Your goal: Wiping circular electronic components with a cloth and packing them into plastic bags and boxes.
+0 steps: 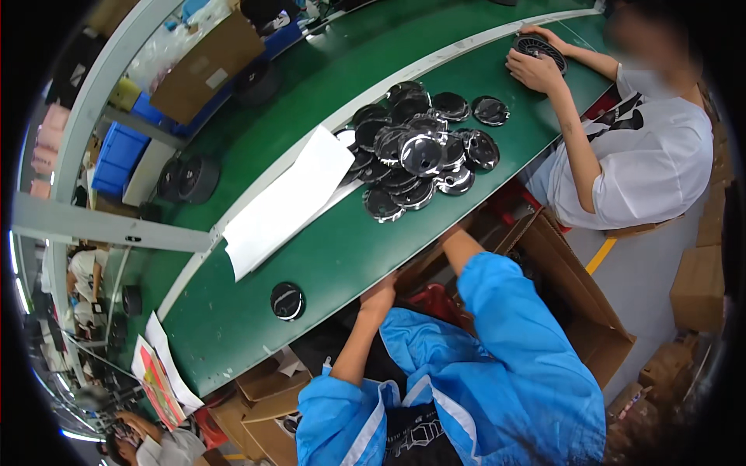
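My left hand [379, 295] is at the near edge of the green worktable [326, 248], its fingers hidden at or under the edge. Farther right, my right hand [452, 233] reaches below the same edge; only the wrist and the back part show, so what it touches is hidden. On the table beyond my hands lies a heap of round black discs [421, 152] in shiny clear film. A single wrapped black disc [287, 301] lies apart, to the left of my left hand. A white paper sheet [291, 202] stretches between it and the heap.
On the right, a co-worker in a white shirt [645, 171] holds a black spoked wheel [542, 53]. An open cardboard box [579, 295] stands beside my right arm. Past the pale rail [435, 54] runs another green surface [326, 78]. A metal post [116, 225] juts in from the left.
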